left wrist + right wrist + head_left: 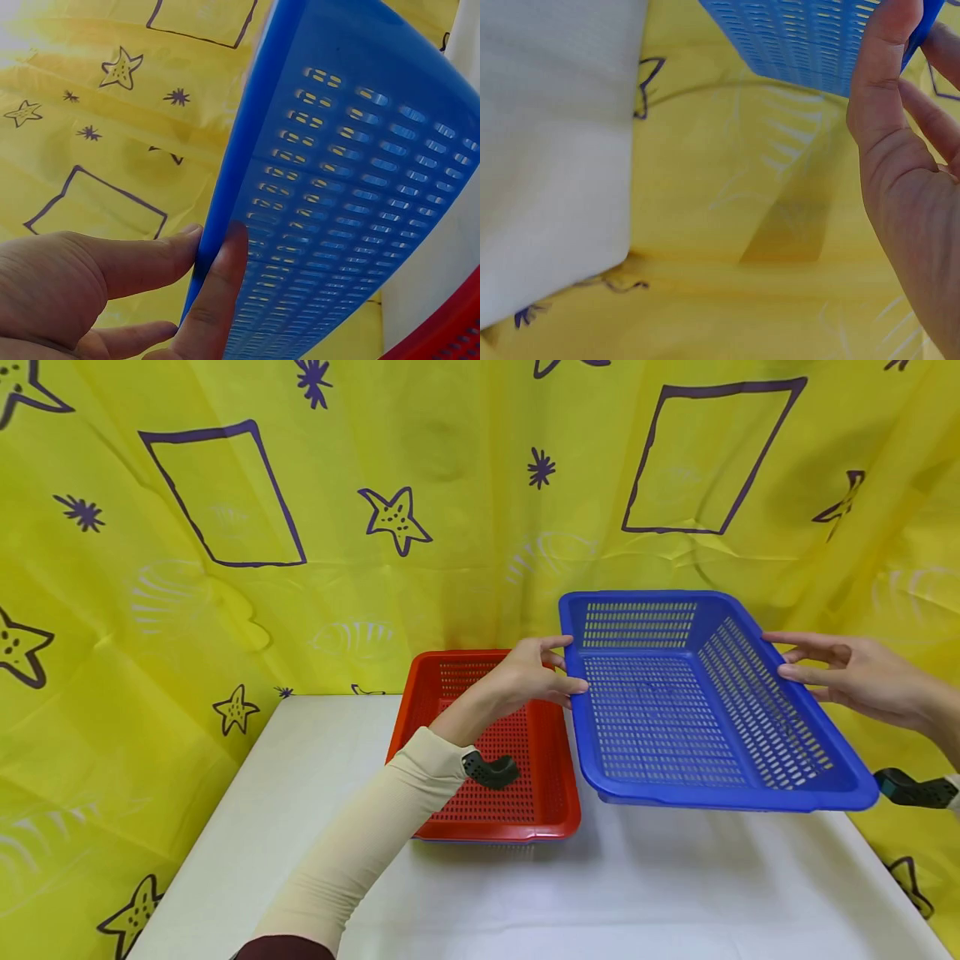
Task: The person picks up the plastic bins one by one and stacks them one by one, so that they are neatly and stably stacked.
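Note:
A blue plastic basket (660, 718) with slotted walls is held up above the right part of the table, tilted so its inside shows in the head view. My left hand (536, 672) pinches its left rim; in the left wrist view the thumb and fingers of that hand (150, 292) lie on either side of the rim. On the opposite side my right hand (862, 677) grips the right rim, and the right wrist view shows this hand (907, 142) at the basket's edge. A red basket (555, 760) stands on the table, partly hidden behind my left hand and forearm.
The white table (315, 777) runs up to a yellow curtain (465, 585) printed with stars and frames. Below the red basket's front rim a bit of blue-grey slotted plastic (510, 849) shows. Dark bands sit on both wrists.

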`<act>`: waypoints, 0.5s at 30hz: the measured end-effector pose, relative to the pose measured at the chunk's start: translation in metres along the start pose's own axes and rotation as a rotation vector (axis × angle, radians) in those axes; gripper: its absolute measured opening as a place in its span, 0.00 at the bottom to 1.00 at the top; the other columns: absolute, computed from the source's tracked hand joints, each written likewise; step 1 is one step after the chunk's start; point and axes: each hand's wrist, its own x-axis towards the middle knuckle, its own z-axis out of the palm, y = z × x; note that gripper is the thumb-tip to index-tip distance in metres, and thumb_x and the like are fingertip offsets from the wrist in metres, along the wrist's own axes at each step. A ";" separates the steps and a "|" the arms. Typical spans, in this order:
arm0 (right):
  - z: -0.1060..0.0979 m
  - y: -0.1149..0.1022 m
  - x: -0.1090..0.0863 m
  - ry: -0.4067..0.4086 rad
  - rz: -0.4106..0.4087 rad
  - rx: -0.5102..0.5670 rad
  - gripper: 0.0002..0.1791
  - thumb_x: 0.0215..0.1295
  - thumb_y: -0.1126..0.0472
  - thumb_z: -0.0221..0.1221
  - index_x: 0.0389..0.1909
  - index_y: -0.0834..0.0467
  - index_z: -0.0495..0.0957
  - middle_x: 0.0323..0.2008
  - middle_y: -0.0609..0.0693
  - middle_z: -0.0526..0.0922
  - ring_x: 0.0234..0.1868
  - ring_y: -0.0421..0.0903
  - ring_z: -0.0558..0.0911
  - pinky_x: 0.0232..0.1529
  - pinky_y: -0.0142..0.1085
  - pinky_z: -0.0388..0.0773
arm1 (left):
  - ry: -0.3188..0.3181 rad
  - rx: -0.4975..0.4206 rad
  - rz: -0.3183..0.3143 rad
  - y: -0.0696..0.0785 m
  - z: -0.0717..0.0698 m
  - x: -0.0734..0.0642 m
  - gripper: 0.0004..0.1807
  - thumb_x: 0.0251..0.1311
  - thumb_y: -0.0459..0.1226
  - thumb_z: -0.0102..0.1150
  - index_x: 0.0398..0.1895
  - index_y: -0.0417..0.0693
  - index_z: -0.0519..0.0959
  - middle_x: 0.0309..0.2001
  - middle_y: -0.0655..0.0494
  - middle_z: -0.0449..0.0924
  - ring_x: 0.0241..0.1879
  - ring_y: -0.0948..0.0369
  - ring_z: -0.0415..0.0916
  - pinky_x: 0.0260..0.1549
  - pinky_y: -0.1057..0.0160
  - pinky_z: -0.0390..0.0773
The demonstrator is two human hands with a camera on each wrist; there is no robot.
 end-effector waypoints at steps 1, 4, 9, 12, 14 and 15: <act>0.001 -0.003 0.001 0.002 -0.002 -0.006 0.31 0.79 0.61 0.55 0.78 0.42 0.63 0.48 0.44 0.75 0.42 0.45 0.85 0.42 0.32 0.85 | -0.002 0.008 0.002 0.001 -0.003 -0.002 0.47 0.58 0.22 0.69 0.80 0.45 0.60 0.49 0.41 0.76 0.32 0.51 0.86 0.48 0.46 0.84; 0.005 -0.014 0.004 0.001 -0.006 -0.020 0.30 0.79 0.60 0.55 0.79 0.43 0.63 0.48 0.45 0.76 0.41 0.47 0.85 0.41 0.31 0.83 | -0.001 0.036 0.012 0.003 -0.013 -0.009 0.47 0.59 0.24 0.69 0.81 0.45 0.59 0.49 0.40 0.77 0.35 0.50 0.87 0.45 0.50 0.86; 0.015 -0.028 0.009 -0.026 -0.022 -0.020 0.32 0.79 0.59 0.55 0.80 0.50 0.61 0.50 0.47 0.76 0.44 0.47 0.85 0.42 0.31 0.83 | 0.005 0.059 0.022 0.006 -0.028 -0.021 0.46 0.61 0.25 0.68 0.81 0.45 0.58 0.50 0.39 0.77 0.37 0.50 0.87 0.43 0.54 0.87; 0.021 -0.035 0.012 -0.049 -0.038 0.006 0.32 0.79 0.60 0.55 0.80 0.51 0.60 0.51 0.50 0.75 0.43 0.47 0.85 0.40 0.32 0.83 | 0.009 0.067 0.029 0.008 -0.036 -0.027 0.45 0.61 0.25 0.69 0.80 0.45 0.59 0.50 0.39 0.77 0.37 0.51 0.87 0.46 0.51 0.86; 0.025 -0.039 0.013 -0.062 -0.052 0.018 0.31 0.79 0.61 0.54 0.80 0.51 0.61 0.51 0.50 0.75 0.37 0.46 0.83 0.35 0.33 0.81 | 0.014 0.073 0.032 0.008 -0.041 -0.031 0.46 0.60 0.25 0.69 0.80 0.45 0.59 0.49 0.40 0.77 0.36 0.51 0.87 0.47 0.49 0.86; 0.027 -0.042 0.014 -0.067 -0.059 0.019 0.31 0.79 0.61 0.54 0.80 0.50 0.61 0.51 0.51 0.75 0.35 0.46 0.82 0.32 0.34 0.79 | 0.017 0.078 0.036 0.009 -0.043 -0.033 0.46 0.60 0.25 0.69 0.80 0.45 0.59 0.49 0.39 0.77 0.36 0.51 0.87 0.48 0.48 0.85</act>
